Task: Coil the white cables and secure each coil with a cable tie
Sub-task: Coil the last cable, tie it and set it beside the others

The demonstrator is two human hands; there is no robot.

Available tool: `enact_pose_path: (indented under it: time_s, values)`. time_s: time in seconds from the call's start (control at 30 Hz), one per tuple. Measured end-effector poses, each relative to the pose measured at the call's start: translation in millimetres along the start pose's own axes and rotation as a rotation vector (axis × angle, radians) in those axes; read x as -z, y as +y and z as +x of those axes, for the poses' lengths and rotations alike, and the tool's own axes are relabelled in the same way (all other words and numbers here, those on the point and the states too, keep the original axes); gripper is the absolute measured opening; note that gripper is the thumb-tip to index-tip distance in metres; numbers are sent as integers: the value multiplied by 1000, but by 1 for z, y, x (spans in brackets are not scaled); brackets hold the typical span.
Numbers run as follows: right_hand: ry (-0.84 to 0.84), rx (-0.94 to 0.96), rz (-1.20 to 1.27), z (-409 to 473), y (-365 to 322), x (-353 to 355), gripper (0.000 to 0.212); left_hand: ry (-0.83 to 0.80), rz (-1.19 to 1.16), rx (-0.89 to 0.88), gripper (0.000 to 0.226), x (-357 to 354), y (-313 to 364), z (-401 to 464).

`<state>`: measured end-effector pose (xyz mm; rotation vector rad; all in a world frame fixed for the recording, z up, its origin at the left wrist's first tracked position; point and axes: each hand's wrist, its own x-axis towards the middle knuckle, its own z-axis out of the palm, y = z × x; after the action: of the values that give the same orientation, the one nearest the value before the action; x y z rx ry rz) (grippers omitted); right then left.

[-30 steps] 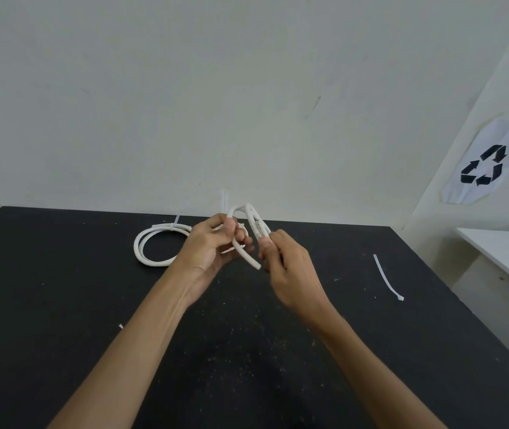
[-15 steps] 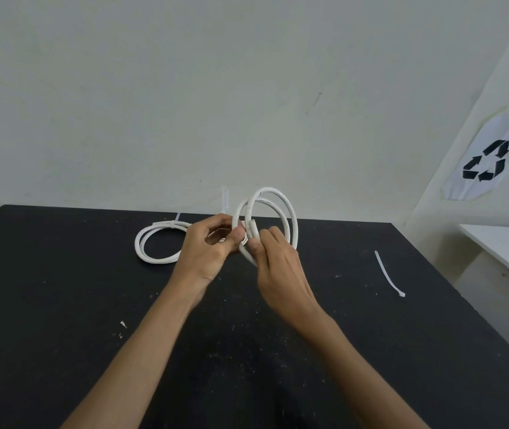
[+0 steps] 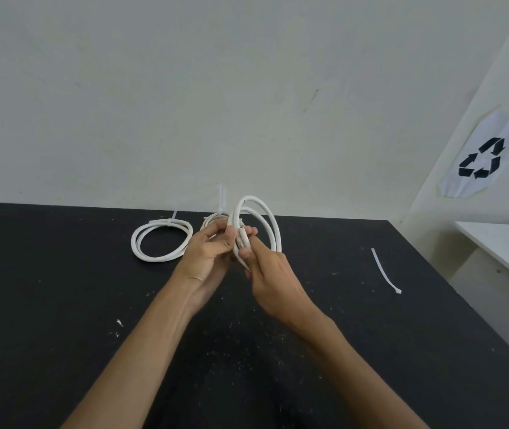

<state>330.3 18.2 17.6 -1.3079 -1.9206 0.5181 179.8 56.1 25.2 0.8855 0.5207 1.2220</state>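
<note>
I hold a white cable coil [image 3: 266,221] upright above the black table [image 3: 61,305], its loops rising over my fingers. My left hand [image 3: 208,258] pinches the gathered strands on the left side. My right hand [image 3: 273,274] grips the same bundle from the right, with a cable end poking down between the hands. A second white coil [image 3: 160,243] lies flat at the back left with a cable tie around it. Behind my left hand a third coil [image 3: 213,218] shows in part, with a tie tail standing up. A loose cable tie [image 3: 385,272] lies to the right.
The table's far edge meets a pale wall. A white shelf [image 3: 501,243] stands off the right side, below a recycling sign [image 3: 482,159]. Small white scraps dot the tabletop.
The coil's loops have been turned upright and widened between my hands. Both hands have stayed close together over the middle of the table.
</note>
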Motion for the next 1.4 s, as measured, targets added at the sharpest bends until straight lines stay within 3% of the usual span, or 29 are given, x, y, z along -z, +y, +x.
enact_pose_path:
  time_s: [0.17,0.27,0.37,0.5,0.63,0.8,0.93,1.13,1.4]
  values:
    - [-214,59,-26,-4,0,10,3,-29,-51,90,30,7,0,-5]
    - [-201,63,-106,-4,3,12,10,-9,-140,174,29,5,7,-5]
    - [-196,118,-277,-5,12,9,11,61,-186,300,43,4,18,3]
    - [-199,333,-571,-14,23,3,10,243,-35,491,61,-2,28,20]
    - [-198,441,-665,-21,34,5,11,261,3,602,54,5,28,29]
    - [-99,497,-737,-18,47,5,18,276,-164,546,43,2,12,33]
    - [-49,508,-818,-16,54,-1,23,409,-60,341,50,-9,-7,34]
    - [-22,448,-820,-21,57,-12,22,605,-41,215,50,-10,-27,33]
    - [-65,541,-738,-25,71,-8,11,300,153,439,47,4,-2,32]
